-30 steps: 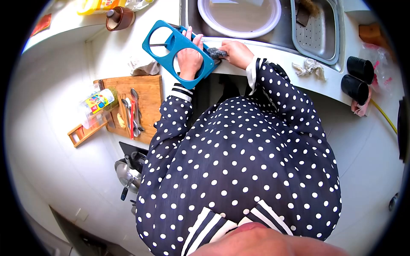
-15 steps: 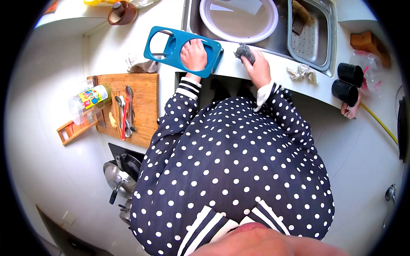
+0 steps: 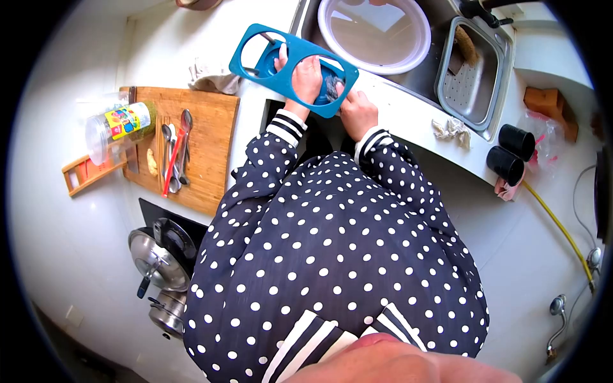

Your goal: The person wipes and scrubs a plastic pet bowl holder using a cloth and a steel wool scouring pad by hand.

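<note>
A blue plastic rack (image 3: 279, 75) with two large round holes and a lower tier is at the counter's front edge, tilted. My left hand (image 3: 306, 82) is closed on it, its fingers partly visible through the holes. My right hand (image 3: 359, 113) is at the rack's right end, pinching a grey steel wool scrubber (image 3: 332, 88). The scrubber is between the rack's top and lower tier, seen through the right hole. My right fingertips are partly hidden by the rack's edge.
Behind the rack, a white basin (image 3: 423, 48) of cloudy water stands in the sink. A drain basket (image 3: 476, 108) sits at its right. Two black cups (image 3: 506, 164) and a crumpled cloth (image 3: 452, 133) lie rightward. A cutting board (image 3: 207, 147) with spoons and a jar (image 3: 118, 127) is left.
My right hand has moved left, bringing the steel wool from beside the rack into it. The view has shifted, and my left hand still holds the rack.
</note>
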{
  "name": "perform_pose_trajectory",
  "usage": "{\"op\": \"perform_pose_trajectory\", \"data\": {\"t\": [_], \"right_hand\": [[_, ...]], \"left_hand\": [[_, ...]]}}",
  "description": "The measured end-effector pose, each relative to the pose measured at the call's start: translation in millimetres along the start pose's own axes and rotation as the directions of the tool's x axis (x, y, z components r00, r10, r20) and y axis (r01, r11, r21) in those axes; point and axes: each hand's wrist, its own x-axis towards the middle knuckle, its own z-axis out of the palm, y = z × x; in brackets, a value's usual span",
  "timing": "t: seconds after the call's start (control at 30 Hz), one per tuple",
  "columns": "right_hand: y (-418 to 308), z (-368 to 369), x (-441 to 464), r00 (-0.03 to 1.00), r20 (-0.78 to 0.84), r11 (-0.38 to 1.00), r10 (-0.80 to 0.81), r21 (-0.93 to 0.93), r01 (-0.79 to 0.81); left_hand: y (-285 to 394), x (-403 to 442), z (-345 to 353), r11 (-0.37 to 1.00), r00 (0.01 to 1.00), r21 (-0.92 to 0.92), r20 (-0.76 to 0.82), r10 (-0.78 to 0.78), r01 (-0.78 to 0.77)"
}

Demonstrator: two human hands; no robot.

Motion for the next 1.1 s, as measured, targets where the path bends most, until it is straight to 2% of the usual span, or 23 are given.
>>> {"op": "perform_pose_trajectory", "data": {"t": [0.03,0.1,0.13,0.17,0.23,0.3,0.4,0.5,0.7,0.77,0.8,0.83,0.9,1.03,1.1], "right_hand": [[-1.1,1.2,6.2,0.999,0.040,0.999,-0.017,-0.030,0.018],[3.4,13.1,14.6,0.998,0.068,0.997,0.014,-0.080,-0.009],[2.3,7.1,13.9,0.994,0.102,0.996,0.039,-0.085,-0.030],[5.8,6.8,5.1,0.999,0.014,0.999,0.044,-0.029,-0.044],[2.3,-1.4,-0.8,0.995,0.037,0.995,0.088,-0.055,-0.086],[3.5,-4.3,10.8,0.995,0.097,0.991,0.017,-0.135,-0.004],[-0.9,-2.5,23.7,0.999,0.028,0.998,0.018,-0.068,-0.016],[-6.4,-0.6,6.7,0.966,0.184,0.957,0.179,-0.259,-0.128],[-0.5,1.7,17.9,0.997,0.043,0.990,0.056,-0.131,-0.050],[5.4,-1.9,13.3,0.988,0.112,0.988,0.101,-0.127,-0.087],[8.7,-4.4,18.7,0.995,0.087,0.996,0.049,-0.073,-0.043],[10.2,-7.9,23.6,0.991,0.128,0.997,0.029,-0.072,-0.020],[7.6,-2.8,30.6,0.995,0.090,0.997,0.032,-0.076,-0.026],[2.2,-7.4,19.3,0.955,0.187,0.972,0.231,-0.091,-0.218],[2.4,-8.1,30.9,0.949,0.249,0.979,0.195,-0.100,-0.175]], "left_hand": [[-0.2,-3.5,-0.3,1.000,1.000,0.011,-0.023,0.000,0.001],[-9.4,-3.6,15.6,0.977,0.989,-0.183,0.118,-0.088,0.109],[-10.0,-5.9,17.3,0.994,0.996,-0.083,0.072,-0.060,0.066],[-8.6,-8.3,18.9,1.000,0.999,0.017,0.031,-0.025,0.025],[-5.3,-7.7,11.1,0.999,0.998,-0.035,0.043,-0.036,0.037],[-4.3,-7.1,10.6,0.998,0.999,-0.042,0.009,-0.036,0.036],[-2.9,-4.3,9.7,0.996,0.996,-0.057,-0.058,-0.071,0.068],[-4.1,-2.5,8.1,0.995,0.995,-0.061,-0.064,-0.079,0.075],[-2.5,-1.7,5.4,0.996,0.995,-0.044,-0.056,-0.077,0.074],[-2.8,-2.3,10.0,0.995,0.995,-0.073,-0.067,-0.078,0.073],[-2.9,-0.8,8.2,0.994,0.995,-0.083,-0.067,-0.079,0.073],[-2.1,-1.8,5.9,0.993,0.995,-0.095,-0.061,-0.079,0.073],[-1.8,-1.9,8.8,0.988,0.994,-0.128,-0.046,-0.095,0.089],[-2.8,1.6,12.1,0.994,0.995,-0.083,-0.057,-0.079,0.074],[-3.2,-2.1,11.8,0.997,0.997,-0.048,-0.027,-0.069,0.068]]}}
